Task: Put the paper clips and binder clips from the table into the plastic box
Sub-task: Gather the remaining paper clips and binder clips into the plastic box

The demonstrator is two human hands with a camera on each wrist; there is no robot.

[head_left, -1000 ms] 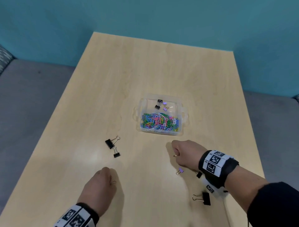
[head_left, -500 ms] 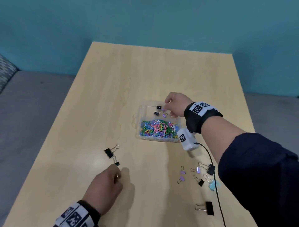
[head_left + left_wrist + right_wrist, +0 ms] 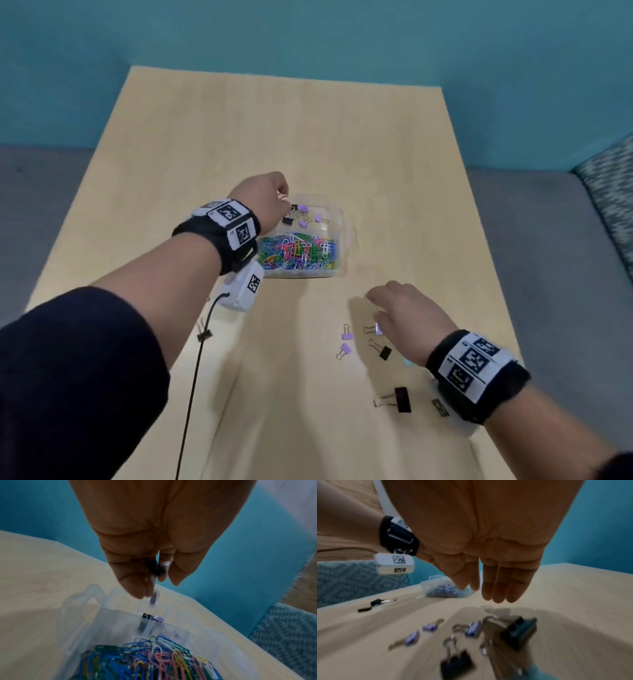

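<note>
Swapped since half a second back: right hand (image 3: pixel 407 318) gone from the box (image 3: pixel 342 240) to the near worktop (image 3: pixel 274 120), left hand (image 3: pixel 263 202) carried out over the box. Nearest, under and beside the right hand, loose binder clips (image 3: pixel 346 334), still to be collected. Right hand hovering there with fingers straight and empty, likely readied for the next pick. Farther out, left hand curled above the box's far compartment, pinching a black clip (image 3: pixel 155 568), so placed probably for a drop among clips already there. Paper clips (image 3: pixel 298 251) heaped below its wrist. Only in the left wrist view: a blurred purple clip (image 3: pixel 153 599) just under the fingertips, seemingly falling. Only in the right wrist view: the bare right palm.
</note>
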